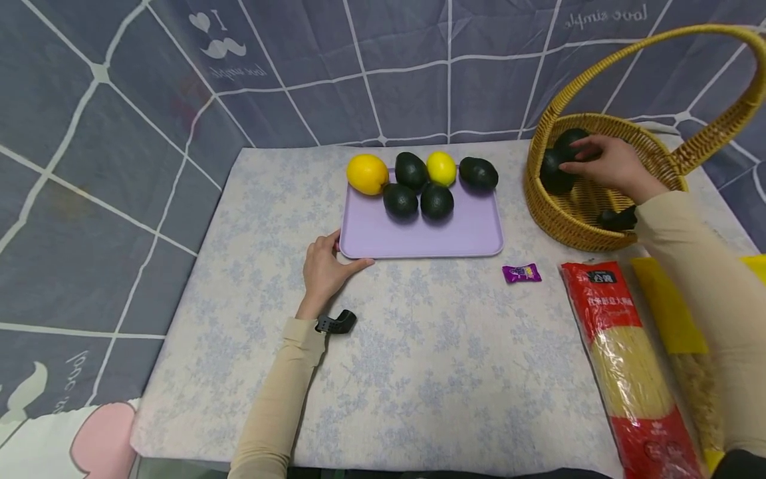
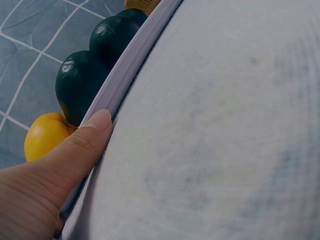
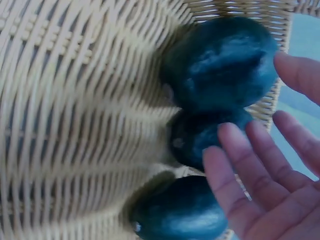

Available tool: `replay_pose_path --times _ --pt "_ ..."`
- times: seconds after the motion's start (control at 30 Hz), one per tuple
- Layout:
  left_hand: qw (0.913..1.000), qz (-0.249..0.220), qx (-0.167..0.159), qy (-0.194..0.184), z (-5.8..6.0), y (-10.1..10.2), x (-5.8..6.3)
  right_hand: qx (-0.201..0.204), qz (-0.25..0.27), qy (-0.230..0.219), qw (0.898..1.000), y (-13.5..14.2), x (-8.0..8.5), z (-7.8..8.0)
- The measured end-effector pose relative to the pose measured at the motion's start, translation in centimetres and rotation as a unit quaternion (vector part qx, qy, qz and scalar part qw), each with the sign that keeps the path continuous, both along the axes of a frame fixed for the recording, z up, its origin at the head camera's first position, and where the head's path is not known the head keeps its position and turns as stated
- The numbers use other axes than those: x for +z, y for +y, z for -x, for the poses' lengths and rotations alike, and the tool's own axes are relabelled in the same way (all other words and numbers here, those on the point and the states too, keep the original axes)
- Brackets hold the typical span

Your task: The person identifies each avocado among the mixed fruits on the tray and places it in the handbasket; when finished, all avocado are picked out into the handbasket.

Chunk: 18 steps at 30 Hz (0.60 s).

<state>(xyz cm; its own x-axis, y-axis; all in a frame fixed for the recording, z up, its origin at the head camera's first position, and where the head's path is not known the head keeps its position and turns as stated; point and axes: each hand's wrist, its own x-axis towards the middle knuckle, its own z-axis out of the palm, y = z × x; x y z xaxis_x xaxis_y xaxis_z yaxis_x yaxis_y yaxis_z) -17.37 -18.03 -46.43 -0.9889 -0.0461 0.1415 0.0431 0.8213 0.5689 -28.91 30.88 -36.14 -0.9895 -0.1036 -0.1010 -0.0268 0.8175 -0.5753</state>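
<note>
My left hand holds the near left corner of a lilac tray, thumb along the front rim and fingers at the left side. In the left wrist view the thumb presses the rim. Several dark avocados sit on the tray's far half with a large orange-yellow fruit and a smaller yellow lemon. My right hand reaches into a wicker basket over dark avocados. Its fingers are spread, the thumb beside the uppermost avocado and the fingertips over the middle one.
A purple-wrapped candy lies right of the tray's front corner. Nearer the front right are a red noodle packet and a yellow pasta bag, partly under the right sleeve. The basket's tall handle arches above it. A grey curtain hangs behind the table.
</note>
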Motion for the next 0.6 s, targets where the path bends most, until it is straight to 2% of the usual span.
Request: replay_pose_path --times 0.17,0.3,0.47,0.6 --pt "1.0 0.002 -0.002 0.001 0.1 0.0 0.0 0.023 -0.018 -0.021 0.999 0.1 1.2 -0.4" --pt "1.0 0.001 -0.003 -0.001 0.1 0.0 0.0 0.024 -0.019 -0.02 0.999 0.1 2.2 -1.4" --pt "1.0 -0.005 -0.001 0.001 0.0 0.0 0.1 0.021 0.005 0.026 0.999 -0.4 3.6 -3.3" --pt "1.0 -0.005 -0.003 0.0 0.1 -0.1 0.1 0.024 0.058 0.064 0.996 -1.4 4.4 -4.9"
